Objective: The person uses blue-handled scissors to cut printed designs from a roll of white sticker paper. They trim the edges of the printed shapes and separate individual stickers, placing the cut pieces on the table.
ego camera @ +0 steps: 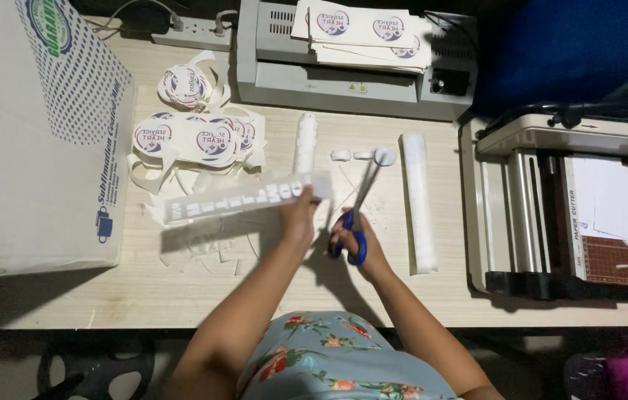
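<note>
Pale wood made up the one tabletop [69, 296], and on its left lay one big white sack [25, 148] with blue print, its top and left side cut off by the frame. One grey laminator [343, 78] stood at the back edge, carrying a loose stack of printed sheets [362, 30]; how many sheets could not be counted. At the right sat one paper cutter [573, 215], its far end out of view, with a few white sheets on its brown grid. One white power strip [195, 31] lay behind the sack, partly in shadow.

Round printed stickers [195, 137] sat in a pile left of centre: about five faces showed, one more apart above them, the rest overlapped and uncountable. Two long white strips lay on the wood, a wide one [419, 200] to the right of the hands and a narrow one [305, 141] above them. Small offcuts [203, 255] were scattered under the left arm, too many and too blurred to number.

And the hands, two of them! The left hand [297, 218] pinched the right end of one long sticker strip [243, 196], fingers pressed together on it, holding it level just above the table. The right hand [358, 248] had fingers through the blue handles of one pair of scissors [364, 196], curled tight; the blades pointed away and met a small white cut-out circle [384, 155] at the tips. Whether the blades were parted was hard to make out.
</note>
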